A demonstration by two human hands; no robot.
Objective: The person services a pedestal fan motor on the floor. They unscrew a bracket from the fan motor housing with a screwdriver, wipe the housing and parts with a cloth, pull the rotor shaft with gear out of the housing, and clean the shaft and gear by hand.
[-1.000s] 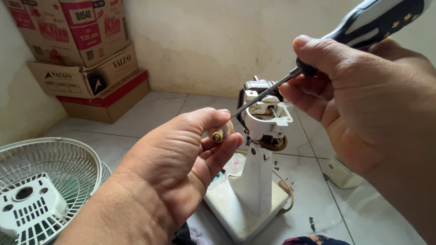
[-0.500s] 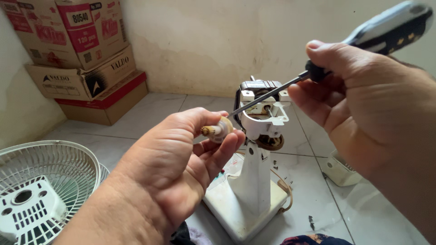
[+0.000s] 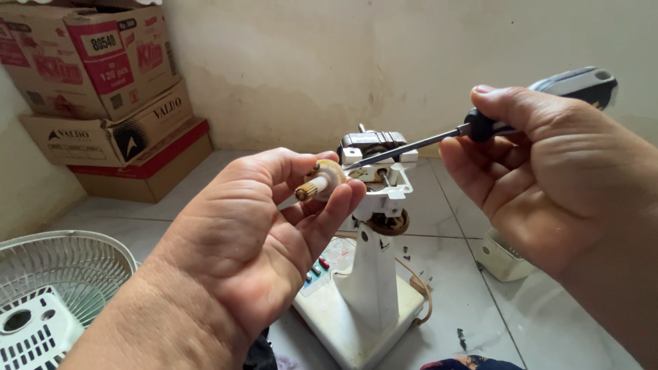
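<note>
Two bare hands were up in the middle of the frame, over a white tiled floor (image 3: 205,219). The left hand (image 3: 260,233), at the centre left, had its fingers closed on a small tan plastic gear with a short ridged shaft (image 3: 317,182), pinching it between the thumb and fingertips so the shaft end pointed left. The right hand (image 3: 548,178), at the right of the frame, was closed around a screwdriver with a black and grey handle (image 3: 548,96). Its thin metal blade ran down and left, and its tip sat right next to the gear, by the top of a white plastic fan stand with its motor parts bare (image 3: 375,260). That stand stood upright in the lower middle of the frame, just behind and below the left hand's fingers. A row of small coloured buttons (image 3: 317,268) showed on its flat base. A round white wire fan guard (image 3: 62,274) lay in the lower left corner. Three stacked brown and red cardboard boxes (image 3: 110,103) sat in the upper left, against a pale stained wall (image 3: 329,62). A small white plastic part (image 3: 504,257) lay on the floor below the right hand.
</note>
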